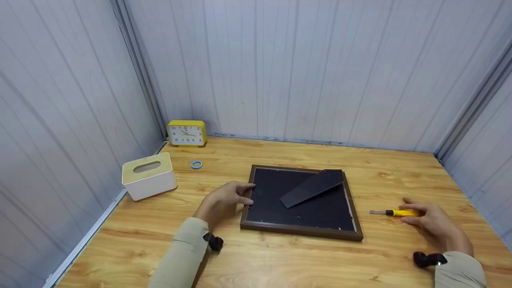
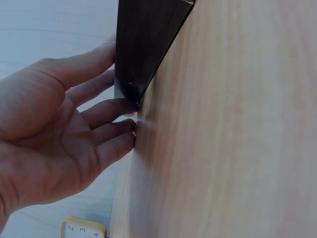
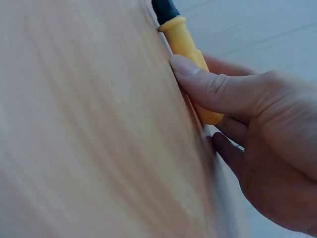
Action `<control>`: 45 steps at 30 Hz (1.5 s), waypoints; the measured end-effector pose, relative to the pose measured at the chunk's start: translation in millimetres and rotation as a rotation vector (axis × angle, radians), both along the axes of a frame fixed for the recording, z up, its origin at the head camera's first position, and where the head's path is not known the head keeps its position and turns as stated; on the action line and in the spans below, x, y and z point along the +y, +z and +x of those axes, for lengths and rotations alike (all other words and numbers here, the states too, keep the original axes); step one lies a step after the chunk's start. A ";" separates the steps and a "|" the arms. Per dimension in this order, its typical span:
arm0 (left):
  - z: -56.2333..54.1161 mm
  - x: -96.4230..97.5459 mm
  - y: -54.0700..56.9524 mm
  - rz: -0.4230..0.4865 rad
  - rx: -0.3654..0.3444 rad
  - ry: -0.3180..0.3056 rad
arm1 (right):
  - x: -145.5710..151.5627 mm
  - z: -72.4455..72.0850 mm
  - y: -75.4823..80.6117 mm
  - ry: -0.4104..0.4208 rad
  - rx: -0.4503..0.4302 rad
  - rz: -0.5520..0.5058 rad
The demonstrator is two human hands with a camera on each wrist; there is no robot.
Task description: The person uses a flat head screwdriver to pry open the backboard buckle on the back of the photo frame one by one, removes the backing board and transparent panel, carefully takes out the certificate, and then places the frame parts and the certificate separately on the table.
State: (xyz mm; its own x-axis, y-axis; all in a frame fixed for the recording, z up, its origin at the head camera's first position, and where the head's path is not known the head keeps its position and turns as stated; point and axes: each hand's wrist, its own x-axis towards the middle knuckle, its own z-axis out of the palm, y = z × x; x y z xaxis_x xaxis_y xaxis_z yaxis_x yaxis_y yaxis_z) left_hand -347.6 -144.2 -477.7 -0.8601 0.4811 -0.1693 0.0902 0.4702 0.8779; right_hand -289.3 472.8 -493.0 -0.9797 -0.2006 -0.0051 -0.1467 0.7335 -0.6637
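A brown picture frame [image 1: 302,231] lies face down, its black back and angled stand leg [image 1: 312,188] showing. At its left edge my left hand [image 1: 227,197] touches the rim with fairly straight fingers; in the left wrist view, this hand [image 2: 64,119] has its thumb and fingertips against the dark frame side [image 2: 143,44], the lower fingers close to the tabletop. My right hand [image 1: 434,222] pinches a screwdriver's yellow handle [image 1: 406,213] right of the frame, with the metal tip pointing left. Thumb and fingers on the handle [image 3: 183,42] also show in the right wrist view.
A yellow alarm clock [image 1: 187,134] stands at the back left corner. A white tissue box with a wooden lid [image 1: 150,180] sits by the left wall, and a small blue ring [image 1: 196,164] lies right of it. Panelled walls [image 1: 280,72] bound the wooden table [image 1: 280,264].
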 end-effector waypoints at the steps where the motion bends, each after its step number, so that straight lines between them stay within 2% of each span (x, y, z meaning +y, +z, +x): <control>1: 0.2 0.0 0.2 0.001 0.000 0.000 | 0.4 -0.1 -1.2 0.002 0.018 0.010; 6: 0.8 0.1 0.2 -0.006 0.006 0.001 | 0.1 -0.7 -2.1 -0.015 -0.001 0.001; 7: 0.8 0.1 0.2 -0.008 0.008 0.000 | -0.5 -0.4 -1.4 -0.027 -0.029 -0.018; 10: 0.3 0.5 0.2 -0.012 0.013 -0.009 | -2.9 2.5 2.4 -0.093 -0.142 -0.179; 12: -0.2 0.5 0.0 -0.014 0.017 -0.018 | -5.7 4.6 6.8 -0.135 -0.169 -0.266; 14: -0.5 0.4 0.2 -0.018 0.021 -0.023 | -9.0 5.1 12.4 -0.133 -0.117 -0.277; 19: -2.6 -1.1 0.2 -0.015 0.030 -0.027 | -26.4 1.5 28.7 -0.066 0.137 -0.080; 22: -4.2 -1.1 0.1 -0.011 0.029 -0.036 | -41.8 -1.1 37.0 -0.024 0.193 -0.072; 25: -4.3 -0.5 -0.2 -0.015 0.019 -0.033 | -56.4 -5.2 42.5 0.011 0.201 -0.073; 32: -2.1 -0.2 -1.8 -0.029 0.006 -0.010 | -84.7 -11.2 47.2 0.029 0.170 -0.079; 36: -2.8 -0.6 -1.8 -0.031 0.028 -0.020 | -98.0 -15.3 45.7 0.064 0.219 -0.095; 40: -3.9 -1.2 -2.1 -0.039 0.041 -0.030 | -111.5 -16.7 47.8 0.104 0.284 -0.159; 42: -4.1 -1.7 -1.7 -0.044 0.035 -0.035 | -118.1 -15.6 50.2 0.126 0.283 -0.183; 45: -3.7 -3.8 -0.4 -0.062 0.038 -0.075 | -130.2 -12.0 54.3 0.155 0.265 -0.199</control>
State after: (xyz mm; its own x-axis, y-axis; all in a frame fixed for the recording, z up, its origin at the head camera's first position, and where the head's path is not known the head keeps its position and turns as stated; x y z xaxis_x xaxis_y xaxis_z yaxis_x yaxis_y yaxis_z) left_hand -351.3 -148.0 -478.1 -0.8285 0.5338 -0.1691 0.1595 0.5145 0.8425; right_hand -301.3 342.6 -438.7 -0.8995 -0.3186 0.2989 -0.4322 0.5492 -0.7152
